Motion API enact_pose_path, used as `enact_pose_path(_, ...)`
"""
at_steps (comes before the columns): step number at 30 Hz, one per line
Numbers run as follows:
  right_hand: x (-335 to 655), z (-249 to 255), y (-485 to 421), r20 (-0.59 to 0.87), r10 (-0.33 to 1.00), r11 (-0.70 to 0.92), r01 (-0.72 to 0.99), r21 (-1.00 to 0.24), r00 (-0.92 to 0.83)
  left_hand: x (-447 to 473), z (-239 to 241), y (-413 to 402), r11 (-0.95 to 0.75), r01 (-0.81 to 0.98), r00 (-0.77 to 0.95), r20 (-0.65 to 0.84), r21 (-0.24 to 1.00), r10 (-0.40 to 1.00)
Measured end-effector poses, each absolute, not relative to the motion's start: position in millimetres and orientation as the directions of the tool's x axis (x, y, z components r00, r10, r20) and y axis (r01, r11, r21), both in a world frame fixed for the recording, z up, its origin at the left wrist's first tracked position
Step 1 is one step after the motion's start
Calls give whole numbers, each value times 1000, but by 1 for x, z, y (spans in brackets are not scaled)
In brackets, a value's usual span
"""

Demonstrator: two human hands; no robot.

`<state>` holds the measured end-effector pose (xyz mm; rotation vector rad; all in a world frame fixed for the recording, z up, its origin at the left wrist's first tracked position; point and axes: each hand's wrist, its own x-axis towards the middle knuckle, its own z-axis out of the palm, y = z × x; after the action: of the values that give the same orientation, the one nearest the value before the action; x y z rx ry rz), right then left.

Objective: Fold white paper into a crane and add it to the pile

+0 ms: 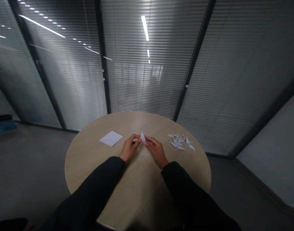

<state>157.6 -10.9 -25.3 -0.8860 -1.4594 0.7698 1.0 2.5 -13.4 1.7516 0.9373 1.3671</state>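
Both my hands meet over the middle of a round wooden table. My left hand and my right hand each pinch a small folded white paper piece that stands up between the fingertips. Black sleeves cover both forearms. A flat white paper square lies on the table to the left of my left hand. To the right of my right hand sits a cluster of several folded white paper figures.
Glass walls with closed blinds and dark frames stand just behind the table. Grey floor surrounds the table. A dark and blue object rests on the floor at the far left.
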Motion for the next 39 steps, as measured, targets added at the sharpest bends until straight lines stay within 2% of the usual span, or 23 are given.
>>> enact_pose_path(6,159,-24,-11,435,898,430,79,-899,67,4,-16,4,-521,106,171,500,847,849)
enact_pose_path(12,157,-24,-11,401,912,396,78,-915,79,3,-16,5,-537,193,162,513,821,843)
enact_pose_path(19,157,-25,-10,400,914,397,59,-916,63,5,-19,6,-470,18,187,459,882,869)
enact_pose_path(23,157,-24,-11,391,920,390,34,-920,19,4,-21,8,-471,57,185,454,880,872)
enact_pose_path(27,157,-24,-13,402,916,399,90,-912,9,0,-19,9,-479,79,222,453,874,863)
enact_pose_path(34,158,-25,-11,460,886,449,142,-882,56,0,-10,0,-540,250,333,452,804,827)
enact_pose_path(39,161,-26,-8,506,855,483,176,-858,118,4,-16,1,-493,200,364,403,847,840)
